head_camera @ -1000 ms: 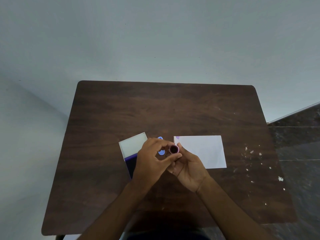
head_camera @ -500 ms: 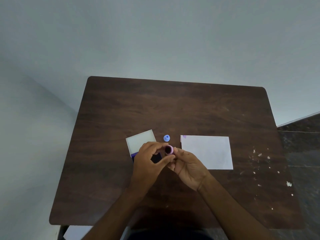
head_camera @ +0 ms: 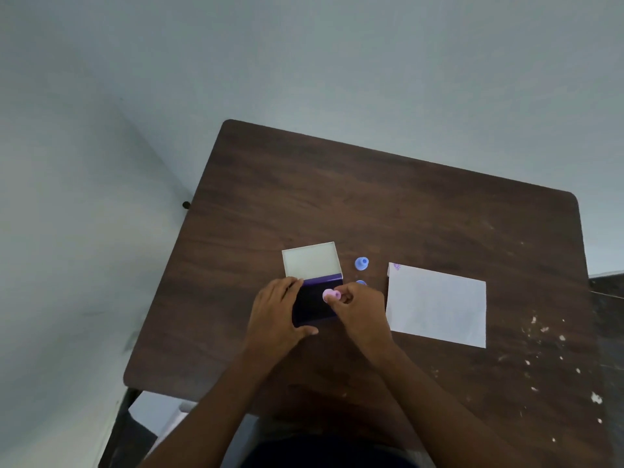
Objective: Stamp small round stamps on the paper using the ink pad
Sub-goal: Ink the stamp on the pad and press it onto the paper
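The right hand (head_camera: 361, 309) pinched a pink stamp (head_camera: 329, 294) over the ink pad (head_camera: 314, 304), whose left edge the left hand (head_camera: 273, 315) gripped. The paper (head_camera: 437, 305) lay just right of the right hand, its purple mark (head_camera: 396, 267) illegible.

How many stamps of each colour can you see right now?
Pink: 1, the pink stamp pinched by the right hand.
Blue: 2, the far blue stamp and the near blue stamp, partly hidden behind that hand.
Total: 3
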